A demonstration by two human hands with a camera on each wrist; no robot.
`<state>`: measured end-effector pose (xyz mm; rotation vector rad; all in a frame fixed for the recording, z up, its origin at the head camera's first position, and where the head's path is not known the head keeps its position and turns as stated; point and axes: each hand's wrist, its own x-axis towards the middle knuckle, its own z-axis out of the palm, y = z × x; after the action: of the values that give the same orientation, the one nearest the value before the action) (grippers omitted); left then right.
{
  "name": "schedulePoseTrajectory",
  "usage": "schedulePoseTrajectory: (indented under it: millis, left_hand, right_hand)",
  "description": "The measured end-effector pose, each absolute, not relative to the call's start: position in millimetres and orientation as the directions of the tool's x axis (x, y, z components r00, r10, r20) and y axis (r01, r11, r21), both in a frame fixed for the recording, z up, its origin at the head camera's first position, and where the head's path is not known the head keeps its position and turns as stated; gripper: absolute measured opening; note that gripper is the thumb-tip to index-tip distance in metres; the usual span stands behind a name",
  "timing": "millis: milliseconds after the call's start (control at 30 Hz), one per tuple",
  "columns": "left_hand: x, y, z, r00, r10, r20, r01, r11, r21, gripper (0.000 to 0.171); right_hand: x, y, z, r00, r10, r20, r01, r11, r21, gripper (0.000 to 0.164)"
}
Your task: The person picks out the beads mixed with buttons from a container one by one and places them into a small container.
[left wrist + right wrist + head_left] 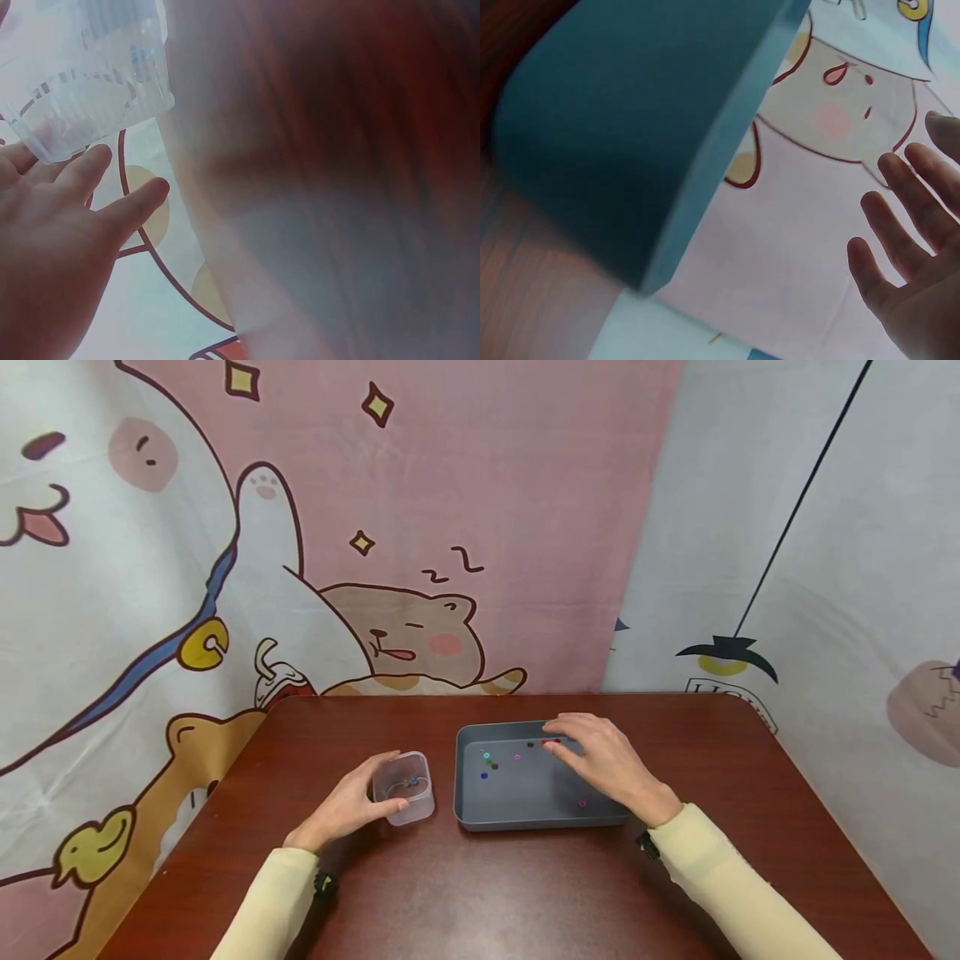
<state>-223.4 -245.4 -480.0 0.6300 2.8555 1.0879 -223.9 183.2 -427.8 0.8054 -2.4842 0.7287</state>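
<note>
My left hand (352,800) holds a small clear plastic container (422,811) on the table, thumb along its near side and fingers about the far side. A few tiny beads (413,781), one of them blue, lie inside it. In the left wrist view the container (82,94) shows at the upper left against the fingers. To its right is a shallow grey tray (517,802) with several small coloured ring-like beads (517,757) scattered in it. Over the tray's right part hovers my right hand (607,762), fingers spread and holding nothing; it covers some of the tray.
Both the tray and the container stand on a dark reddish-brown table (525,893). Behind the table hangs a cartoon-printed cloth (540,527), and another pale cloth (825,568) borders the right side.
</note>
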Motion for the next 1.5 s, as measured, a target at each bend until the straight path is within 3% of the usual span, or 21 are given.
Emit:
schedulePoseTrajectory:
  millis: [700, 1500]
  left_hand:
    - [-222, -248, -480, -0.924, 0.369, 0.103, 0.34, 0.665, 0.665, 0.093]
    - [-223, -246, -482, -0.918, 0.378, 0.118, 0.356, 0.657, 0.665, 0.095]
  right_hand:
    - [-255, 225, -464, -0.797, -0.471, 0.378, -0.583, 0.766, -0.272, 0.044]
    - [-283, 234, -480, -0.848, -0.452, 0.276, -0.514, 0.83, -0.219, 0.035]
